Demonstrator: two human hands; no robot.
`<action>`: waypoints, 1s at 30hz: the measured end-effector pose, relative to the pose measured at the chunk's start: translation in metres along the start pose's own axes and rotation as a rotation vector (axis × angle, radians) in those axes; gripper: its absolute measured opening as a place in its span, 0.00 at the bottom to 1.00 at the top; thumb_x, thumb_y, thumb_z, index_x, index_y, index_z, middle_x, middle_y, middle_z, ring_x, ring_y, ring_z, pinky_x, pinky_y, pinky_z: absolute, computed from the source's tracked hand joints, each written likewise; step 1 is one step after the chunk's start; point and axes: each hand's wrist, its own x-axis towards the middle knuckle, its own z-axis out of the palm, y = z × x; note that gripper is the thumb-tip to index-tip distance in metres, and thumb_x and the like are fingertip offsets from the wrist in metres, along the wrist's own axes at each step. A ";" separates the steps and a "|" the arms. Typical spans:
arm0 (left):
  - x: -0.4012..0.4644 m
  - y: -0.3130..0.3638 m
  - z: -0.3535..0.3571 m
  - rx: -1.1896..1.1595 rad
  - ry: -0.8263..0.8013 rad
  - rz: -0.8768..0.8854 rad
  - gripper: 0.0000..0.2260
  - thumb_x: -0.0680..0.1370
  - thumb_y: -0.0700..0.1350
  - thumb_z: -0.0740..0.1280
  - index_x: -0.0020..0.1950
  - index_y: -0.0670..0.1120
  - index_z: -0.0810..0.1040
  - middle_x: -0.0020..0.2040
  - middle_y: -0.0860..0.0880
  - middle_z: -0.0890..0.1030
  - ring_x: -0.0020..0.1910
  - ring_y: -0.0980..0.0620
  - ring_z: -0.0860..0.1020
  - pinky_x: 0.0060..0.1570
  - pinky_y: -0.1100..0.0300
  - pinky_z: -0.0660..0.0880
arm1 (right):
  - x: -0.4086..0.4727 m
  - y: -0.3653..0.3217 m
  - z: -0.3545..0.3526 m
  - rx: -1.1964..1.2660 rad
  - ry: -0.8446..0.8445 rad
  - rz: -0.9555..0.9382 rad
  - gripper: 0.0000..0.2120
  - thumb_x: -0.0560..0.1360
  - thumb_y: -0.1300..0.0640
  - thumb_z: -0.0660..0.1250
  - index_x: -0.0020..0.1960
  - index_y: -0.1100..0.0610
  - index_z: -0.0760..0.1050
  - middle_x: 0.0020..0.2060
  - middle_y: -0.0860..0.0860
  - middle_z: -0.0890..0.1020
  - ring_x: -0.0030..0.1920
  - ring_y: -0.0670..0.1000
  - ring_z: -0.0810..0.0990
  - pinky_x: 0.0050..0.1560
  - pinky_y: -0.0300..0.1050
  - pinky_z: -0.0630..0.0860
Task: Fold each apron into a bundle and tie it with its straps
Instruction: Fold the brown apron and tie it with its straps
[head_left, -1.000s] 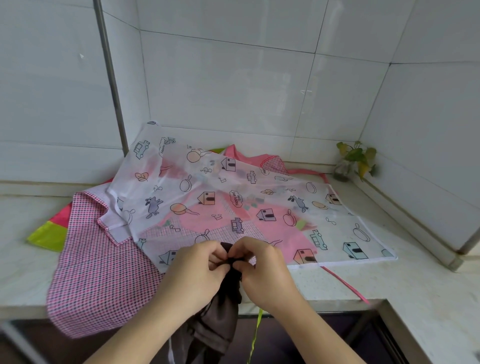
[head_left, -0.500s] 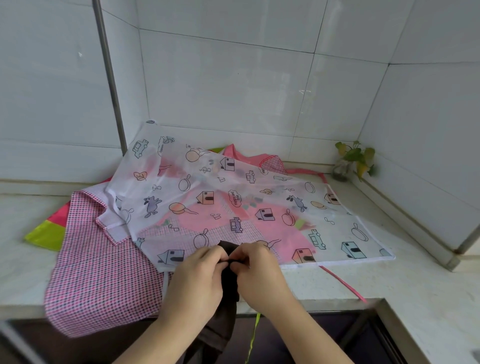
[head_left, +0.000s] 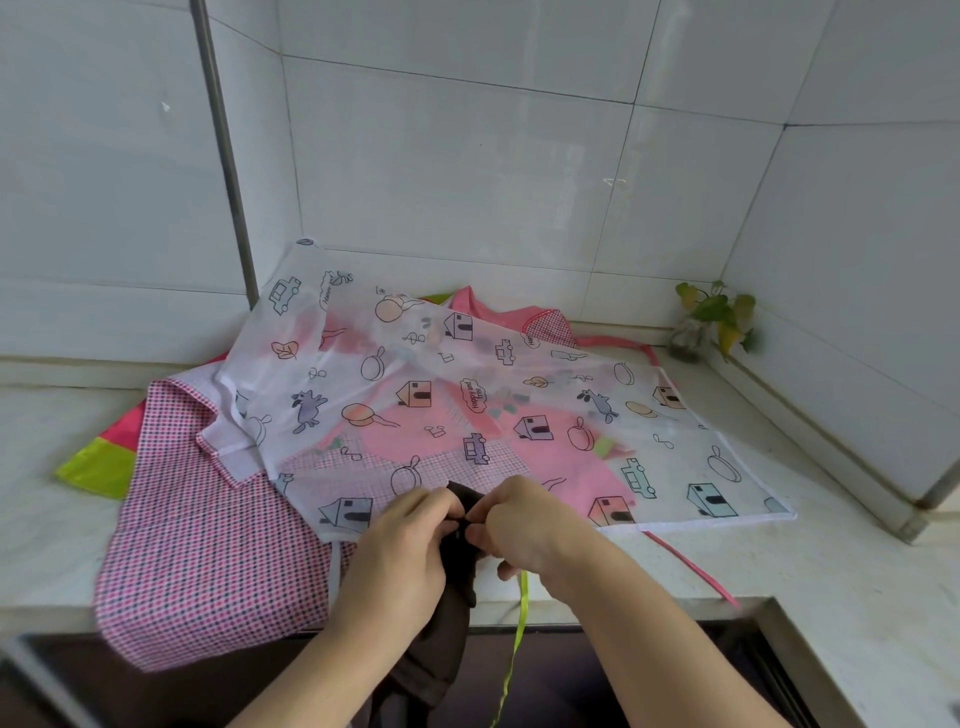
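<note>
A dark brown apron (head_left: 447, 623) hangs off the counter's front edge, its top pinched between both hands. My left hand (head_left: 402, 551) and my right hand (head_left: 524, 525) grip it side by side, fingertips touching over the dark cloth. Behind them a sheer white apron (head_left: 467, 395) printed with houses and cars lies spread flat. Under it lie a pink checked apron (head_left: 208, 530) and a plain pink one (head_left: 488, 312). A lime green strap (head_left: 511, 649) dangles below my right hand.
A pink strap (head_left: 691, 566) trails across the pale stone counter (head_left: 831, 613) to the right. A small potted plant (head_left: 711, 317) stands in the back right corner. A metal pipe (head_left: 223, 150) runs up the tiled wall. A lime green cloth corner (head_left: 93, 467) sticks out at left.
Both hands have shifted slightly forward over the white apron's edge, still pinching the dark cloth; the view has moved a little closer.
</note>
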 end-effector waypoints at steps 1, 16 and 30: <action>0.000 0.000 0.001 -0.006 0.002 -0.001 0.17 0.74 0.27 0.71 0.46 0.50 0.78 0.43 0.58 0.77 0.42 0.59 0.77 0.41 0.70 0.73 | 0.002 -0.001 -0.002 0.000 -0.013 0.008 0.10 0.80 0.62 0.65 0.58 0.56 0.83 0.45 0.55 0.84 0.31 0.51 0.79 0.40 0.43 0.79; -0.001 0.008 -0.002 0.055 0.017 -0.006 0.07 0.76 0.47 0.76 0.48 0.49 0.79 0.51 0.58 0.72 0.40 0.54 0.78 0.38 0.53 0.78 | 0.022 0.019 0.013 0.544 0.089 0.181 0.10 0.78 0.67 0.66 0.59 0.65 0.77 0.35 0.56 0.76 0.33 0.53 0.74 0.32 0.44 0.79; 0.010 0.007 -0.007 0.047 -0.063 -0.163 0.12 0.79 0.39 0.72 0.39 0.48 0.72 0.45 0.56 0.72 0.39 0.57 0.75 0.41 0.59 0.74 | 0.011 0.033 0.026 0.578 0.200 0.037 0.10 0.75 0.72 0.65 0.42 0.59 0.77 0.34 0.56 0.76 0.32 0.51 0.73 0.33 0.42 0.74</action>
